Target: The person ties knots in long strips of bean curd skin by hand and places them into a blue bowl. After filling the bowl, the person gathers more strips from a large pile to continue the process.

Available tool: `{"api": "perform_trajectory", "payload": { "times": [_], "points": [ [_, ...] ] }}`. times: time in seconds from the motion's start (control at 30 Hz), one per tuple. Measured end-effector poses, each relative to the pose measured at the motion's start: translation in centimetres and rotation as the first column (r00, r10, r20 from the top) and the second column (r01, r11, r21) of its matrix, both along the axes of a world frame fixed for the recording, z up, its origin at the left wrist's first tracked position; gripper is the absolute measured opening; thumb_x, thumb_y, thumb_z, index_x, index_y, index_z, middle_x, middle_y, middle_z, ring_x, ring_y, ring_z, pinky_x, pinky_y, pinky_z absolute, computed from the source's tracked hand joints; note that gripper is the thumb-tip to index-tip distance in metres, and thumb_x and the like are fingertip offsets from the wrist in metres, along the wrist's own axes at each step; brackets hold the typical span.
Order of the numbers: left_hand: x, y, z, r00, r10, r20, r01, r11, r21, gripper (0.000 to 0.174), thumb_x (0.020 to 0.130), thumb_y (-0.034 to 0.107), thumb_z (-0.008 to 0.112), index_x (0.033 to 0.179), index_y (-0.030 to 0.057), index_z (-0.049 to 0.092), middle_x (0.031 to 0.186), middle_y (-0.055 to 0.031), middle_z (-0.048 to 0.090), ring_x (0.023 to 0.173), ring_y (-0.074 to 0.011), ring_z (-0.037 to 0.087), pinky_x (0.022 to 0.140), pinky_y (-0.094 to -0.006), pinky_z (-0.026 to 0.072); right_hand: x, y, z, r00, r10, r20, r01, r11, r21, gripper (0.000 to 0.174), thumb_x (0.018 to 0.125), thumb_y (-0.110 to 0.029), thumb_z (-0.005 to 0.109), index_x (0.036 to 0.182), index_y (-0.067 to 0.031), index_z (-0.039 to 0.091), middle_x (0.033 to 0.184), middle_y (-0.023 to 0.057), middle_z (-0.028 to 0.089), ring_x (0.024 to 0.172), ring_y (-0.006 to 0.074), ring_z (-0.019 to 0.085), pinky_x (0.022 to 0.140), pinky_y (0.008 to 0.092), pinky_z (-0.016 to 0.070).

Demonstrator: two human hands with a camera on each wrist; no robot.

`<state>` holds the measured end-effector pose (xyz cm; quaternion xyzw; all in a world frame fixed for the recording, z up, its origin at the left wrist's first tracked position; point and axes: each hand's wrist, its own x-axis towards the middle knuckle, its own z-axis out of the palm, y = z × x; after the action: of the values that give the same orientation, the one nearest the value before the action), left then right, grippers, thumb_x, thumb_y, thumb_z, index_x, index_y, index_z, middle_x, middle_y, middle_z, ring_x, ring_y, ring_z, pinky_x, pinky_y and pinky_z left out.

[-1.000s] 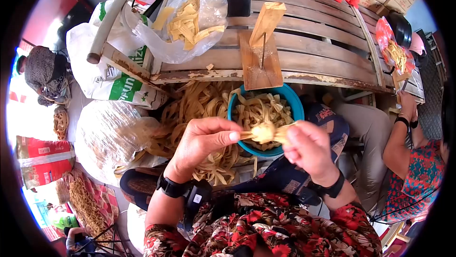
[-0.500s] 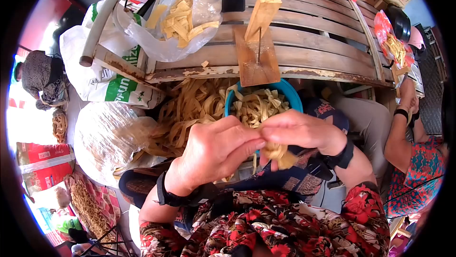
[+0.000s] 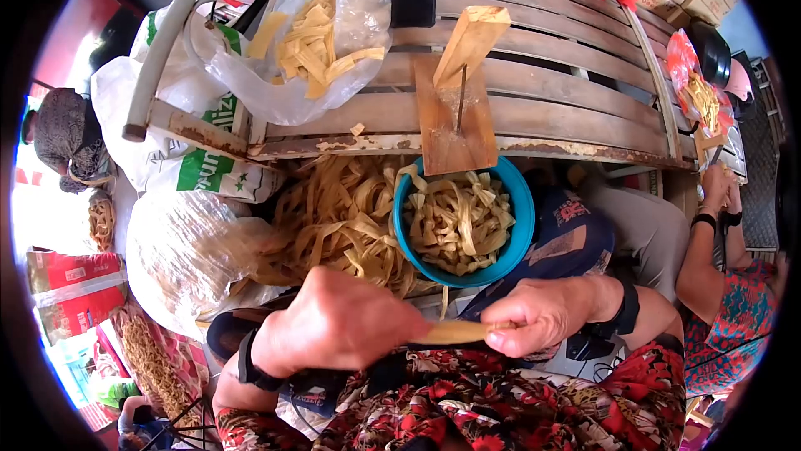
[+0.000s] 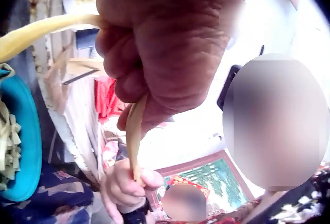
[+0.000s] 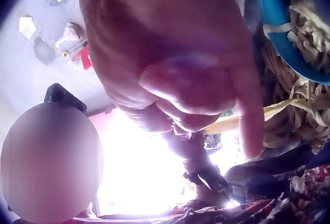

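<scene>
A pale yellow flat strip (image 3: 455, 332) is stretched between the two hands, low in front of the floral shirt. My left hand (image 3: 338, 322) grips one end with curled fingers; in the left wrist view a length of strip (image 4: 36, 34) also trails out past its far side. The other end is pinched between thumb and fingers of my right hand (image 3: 542, 313). Just beyond the hands stands a blue basin (image 3: 525, 209) holding many short knotted strips (image 3: 459, 221). Long loose strips (image 3: 355, 217) lie heaped left of the basin.
A slatted bench (image 3: 551, 75) runs behind the basin, bearing a wooden stand with a metal rod (image 3: 457, 121) and a plastic bag of flat yellow pieces (image 3: 313, 42). A wrapped bundle (image 3: 192, 255) sits at left. Another person's arms (image 3: 709, 238) are at the right.
A knotted yellow bundle between the hands over the basin is no longer seen there. The hands came together, then moved apart and closer to the body, drawing a strip between them.
</scene>
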<state>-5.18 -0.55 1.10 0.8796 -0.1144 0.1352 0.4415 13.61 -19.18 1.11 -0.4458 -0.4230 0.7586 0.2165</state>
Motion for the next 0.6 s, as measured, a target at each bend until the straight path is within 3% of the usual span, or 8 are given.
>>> {"api": "perform_trajectory", "payload": {
  "times": [0.13, 0.2, 0.27, 0.33, 0.37, 0.4, 0.5, 0.6],
  "points": [
    [3.0, 1.8, -3.2, 0.978, 0.121, -0.172, -0.138, 0.986, -0.089, 0.007, 0.079, 0.014, 0.066, 0.083, 0.0086, 0.068, 0.069, -0.0074, 0.063, 0.058, -0.0240, 0.062, 0.053, -0.0318, 0.0496, 2.2, 0.7, -2.6, 0.941, -0.334, -0.057, 0.331, 0.942, -0.054, 0.024, 0.092, -0.026, 0.051, 0.086, -0.0027, 0.057, 0.069, -0.0015, 0.056, 0.059, 0.0060, 0.053, 0.052, 0.0216, 0.0445],
    [5.8, 2.4, -3.1, 0.868, 0.252, -0.428, -0.339, 0.930, -0.142, 0.011, 0.081, 0.018, 0.066, 0.086, 0.0078, 0.067, 0.070, -0.0112, 0.062, 0.062, -0.0276, 0.062, 0.056, -0.0333, 0.0484, 4.5, 2.4, -2.4, 0.878, -0.429, 0.213, 0.439, 0.899, 0.000, 0.022, 0.090, -0.025, 0.053, 0.089, -0.0028, 0.056, 0.071, -0.0006, 0.058, 0.056, 0.0063, 0.053, 0.047, 0.0214, 0.0438],
    [8.4, 3.1, -5.1, 0.851, 0.361, -0.381, -0.421, 0.903, -0.086, 0.017, 0.081, 0.023, 0.066, 0.085, 0.0068, 0.067, 0.069, -0.0129, 0.062, 0.062, -0.0287, 0.062, 0.056, -0.0352, 0.0477, 5.3, 4.2, -2.8, 0.682, -0.647, 0.343, 0.615, 0.760, 0.211, 0.019, 0.089, -0.022, 0.055, 0.095, -0.0040, 0.055, 0.070, -0.0002, 0.057, 0.051, 0.0030, 0.049, 0.041, 0.0197, 0.0379],
    [10.7, 3.5, -6.6, 0.818, 0.475, -0.325, -0.508, 0.861, -0.021, 0.019, 0.080, 0.022, 0.068, 0.083, 0.0036, 0.066, 0.066, -0.0109, 0.061, 0.057, -0.0206, 0.059, 0.053, -0.0315, 0.0455, 6.9, 5.3, -5.5, 0.526, -0.728, 0.440, 0.522, 0.685, 0.508, 0.020, 0.088, -0.022, 0.057, 0.096, -0.0048, 0.055, 0.067, -0.0003, 0.057, 0.053, 0.0040, 0.049, 0.045, 0.0215, 0.0411],
    [11.8, 3.7, -7.1, 0.796, 0.530, -0.293, -0.552, 0.834, 0.010, 0.019, 0.080, 0.021, 0.068, 0.082, 0.0019, 0.066, 0.064, -0.0099, 0.061, 0.055, -0.0166, 0.057, 0.052, -0.0296, 0.0444, 7.4, 5.7, -6.0, 0.441, -0.756, 0.483, 0.505, 0.654, 0.563, 0.020, 0.086, -0.023, 0.057, 0.095, -0.0048, 0.054, 0.066, 0.0063, 0.057, 0.055, 0.0153, 0.054, 0.050, 0.0285, 0.0433],
    [12.6, 4.0, -7.4, 0.775, 0.575, -0.261, -0.581, 0.811, 0.063, 0.021, 0.080, 0.023, 0.068, 0.082, 0.0024, 0.066, 0.064, -0.0109, 0.061, 0.055, -0.0190, 0.058, 0.052, -0.0306, 0.0446, 7.6, 6.4, -6.1, 0.349, -0.781, 0.518, 0.484, 0.623, 0.614, 0.021, 0.084, -0.024, 0.057, 0.093, -0.0049, 0.054, 0.064, 0.0128, 0.057, 0.057, 0.0266, 0.059, 0.054, 0.0356, 0.0454],
    [14.7, 4.3, -8.4, 0.735, 0.663, -0.139, -0.638, 0.747, 0.188, 0.024, 0.079, 0.028, 0.066, 0.080, 0.0044, 0.066, 0.067, -0.0144, 0.061, 0.060, -0.0298, 0.060, 0.054, -0.0350, 0.0459, 8.1, 7.9, -7.9, 0.135, -0.837, 0.530, 0.401, 0.535, 0.744, 0.022, 0.083, -0.026, 0.057, 0.088, -0.0049, 0.055, 0.064, 0.0167, 0.058, 0.062, 0.0340, 0.059, 0.056, 0.0378, 0.0457],
    [15.0, 4.6, -10.4, 0.629, 0.756, -0.180, -0.687, 0.649, 0.327, 0.024, 0.080, 0.029, 0.065, 0.080, 0.0051, 0.066, 0.068, -0.0147, 0.061, 0.062, -0.0316, 0.059, 0.055, -0.0358, 0.0463, 8.3, 8.1, -9.5, -0.008, -0.829, 0.559, 0.324, 0.527, 0.786, 0.023, 0.082, -0.028, 0.058, 0.082, -0.0046, 0.056, 0.060, 0.0167, 0.056, 0.061, 0.0361, 0.058, 0.056, 0.0408, 0.0456]
  ]
}}
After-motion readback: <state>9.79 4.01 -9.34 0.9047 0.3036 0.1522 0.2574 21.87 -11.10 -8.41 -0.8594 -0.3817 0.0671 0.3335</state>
